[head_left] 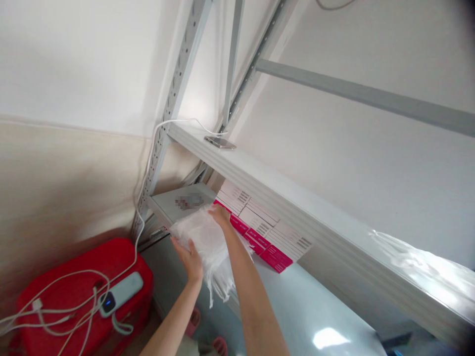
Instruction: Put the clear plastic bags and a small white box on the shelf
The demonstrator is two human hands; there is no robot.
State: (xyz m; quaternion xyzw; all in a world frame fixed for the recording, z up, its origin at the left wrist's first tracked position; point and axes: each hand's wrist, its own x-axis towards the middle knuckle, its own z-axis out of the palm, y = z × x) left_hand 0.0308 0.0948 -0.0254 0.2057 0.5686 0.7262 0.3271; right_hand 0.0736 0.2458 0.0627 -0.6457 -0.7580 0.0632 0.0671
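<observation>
Under the upper shelf [237,168], both hands gripping a stack of clear plastic bags [208,242]: left hand [191,259] supporting beneath, right hand [220,215] clasping the top edge, fingers closed to stop sheets sliding.

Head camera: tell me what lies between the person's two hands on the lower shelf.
In the head view, a bundle of clear plastic bags fills the stretch between the left hand and the right hand; both hands grip it, beside the pink-and-white boxes.
</observation>
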